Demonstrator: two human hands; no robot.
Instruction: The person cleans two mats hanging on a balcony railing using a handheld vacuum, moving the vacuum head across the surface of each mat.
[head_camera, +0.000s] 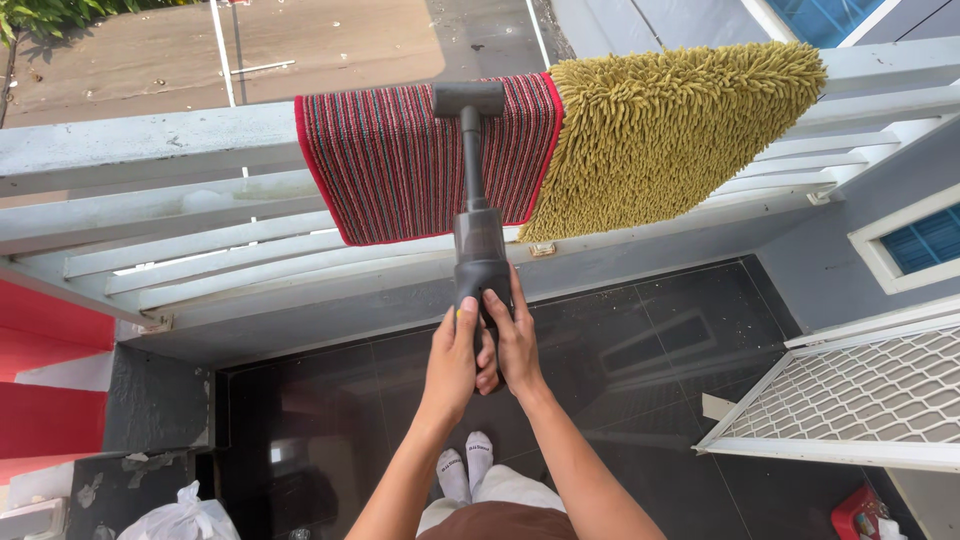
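Both hands grip a dark grey handheld vacuum cleaner (479, 245). My left hand (452, 355) wraps its lower body from the left, and my right hand (512, 345) holds it from the right. The vacuum's wide nozzle (468, 100) rests at the top of a red striped mat (395, 160) that hangs over a white balcony railing (150, 145). A shaggy olive-yellow mat (670, 130) hangs on the same railing just to the right, its edge lying over the striped one.
Dark glossy floor tiles (640, 340) lie below me, with my white-socked feet (467, 470) on them. A white mesh screen door (850, 395) stands open at right. A white plastic bag (185, 520) sits bottom left, a red object (855, 515) bottom right.
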